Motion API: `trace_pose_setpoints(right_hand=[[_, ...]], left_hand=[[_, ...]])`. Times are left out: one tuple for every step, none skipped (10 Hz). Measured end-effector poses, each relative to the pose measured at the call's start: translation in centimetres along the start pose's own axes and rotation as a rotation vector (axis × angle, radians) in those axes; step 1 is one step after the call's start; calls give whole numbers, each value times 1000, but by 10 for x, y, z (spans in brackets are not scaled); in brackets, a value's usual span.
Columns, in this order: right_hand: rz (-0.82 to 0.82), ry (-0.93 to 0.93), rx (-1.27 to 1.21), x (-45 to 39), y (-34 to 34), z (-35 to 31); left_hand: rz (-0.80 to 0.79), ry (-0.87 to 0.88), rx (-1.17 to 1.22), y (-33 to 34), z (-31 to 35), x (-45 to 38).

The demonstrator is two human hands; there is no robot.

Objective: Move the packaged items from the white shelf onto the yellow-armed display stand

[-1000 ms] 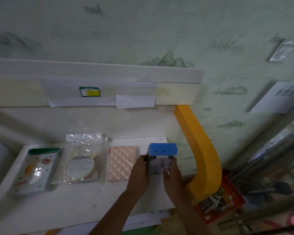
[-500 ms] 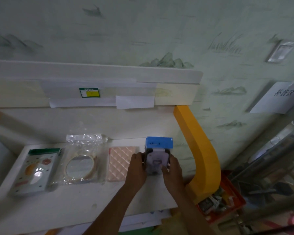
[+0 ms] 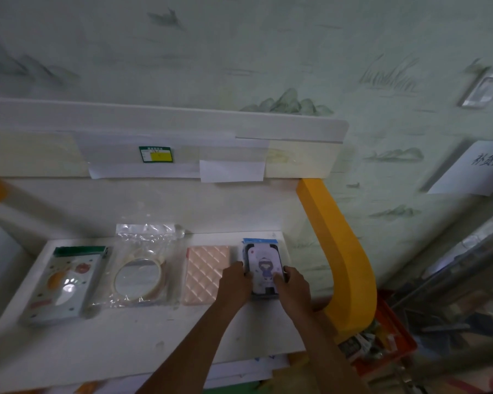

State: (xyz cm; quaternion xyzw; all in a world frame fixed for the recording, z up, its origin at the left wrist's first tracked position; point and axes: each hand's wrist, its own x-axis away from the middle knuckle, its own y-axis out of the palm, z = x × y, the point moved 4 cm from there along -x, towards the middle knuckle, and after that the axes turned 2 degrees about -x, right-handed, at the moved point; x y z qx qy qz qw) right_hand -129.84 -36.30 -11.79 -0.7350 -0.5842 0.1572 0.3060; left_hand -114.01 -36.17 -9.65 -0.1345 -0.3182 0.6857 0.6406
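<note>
Left hand (image 3: 235, 282) and right hand (image 3: 292, 285): fingers curled on either long edge of the blue-topped phone case package (image 3: 262, 265), which lies flat at the right end of the white shelf board (image 3: 125, 336), beside the yellow arm (image 3: 345, 251). Orange crate (image 3: 387, 345) of small goods: low right, behind the arm. Left along the row: pink quilted case (image 3: 205, 274), bagged round mirror (image 3: 141, 277), green-topped patterned package (image 3: 66, 282). Above: white upper shelf (image 3: 165, 120) with a green-and-yellow price tag (image 3: 155, 154).
</note>
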Motion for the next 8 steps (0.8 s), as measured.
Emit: trace_pose_setpoints(right_hand=[[21, 6, -7, -1, 4, 2], [41, 20, -18, -1, 7, 2], [55, 3, -1, 0, 8, 0], [82, -17, 56, 1, 8, -2], [78, -74, 171, 4, 6, -7], [88, -145, 240, 8, -1, -18], [111, -272, 175, 17, -8, -32], [70, -478, 42, 31, -6, -50]], left_hand=[[-20, 35, -70, 0, 6, 1], [-25, 65, -118, 3, 8, 1], [2, 99, -182, 6, 4, 3], [-56, 117, -171, 10, 2, 5], [-16, 155, -214, 3, 6, 3], [64, 248, -184, -16, 12, 5], [126, 416, -201, -42, 9, 15], [155, 516, -166, -73, -11, 25]])
